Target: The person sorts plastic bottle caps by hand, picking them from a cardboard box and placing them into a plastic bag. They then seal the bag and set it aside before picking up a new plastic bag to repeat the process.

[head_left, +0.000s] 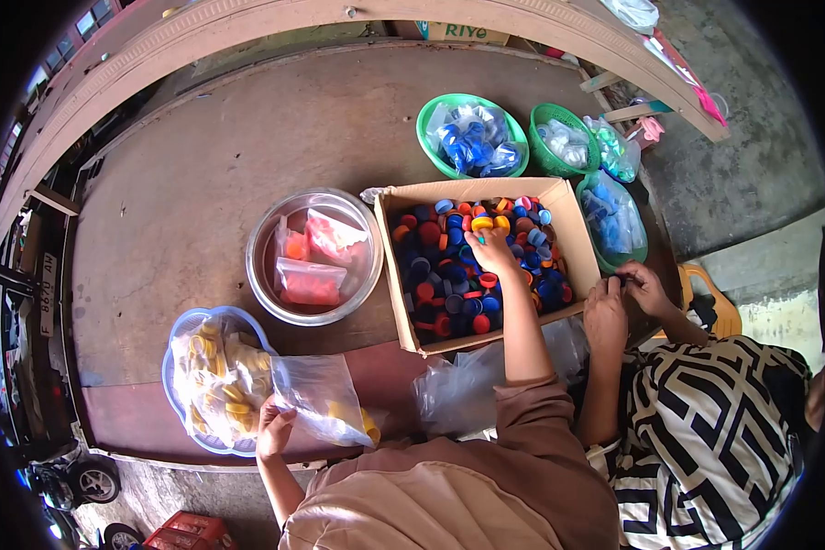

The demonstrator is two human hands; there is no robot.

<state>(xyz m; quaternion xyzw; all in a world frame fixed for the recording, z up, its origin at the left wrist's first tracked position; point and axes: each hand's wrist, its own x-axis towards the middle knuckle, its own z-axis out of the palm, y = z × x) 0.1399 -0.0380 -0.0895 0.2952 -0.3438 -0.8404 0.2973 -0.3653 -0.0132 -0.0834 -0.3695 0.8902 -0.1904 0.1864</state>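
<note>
My left hand (275, 427) pinches the edge of a clear plastic bag (316, 390) with a few yellow bottle caps (368, 427) at its lower end. Over the cardboard box (401, 323), my right hand (492, 253) reaches among loose bottle caps (449, 280) in blue, red, orange and other colours. Its fingertips close on a yellow bottle cap (482, 224); the grip is partly hidden. Beside my left hand stands a light-blue basket (170, 390) holding bags of yellow caps (234, 390).
A metal bowl (257, 284) holds bags of red caps (310, 282). Green baskets (423, 151) with bagged caps stand behind the box. At right, another person (715, 431) has both hands (607, 316) at the box's corner. Clear plastic bags (458, 390) lie in front of the box.
</note>
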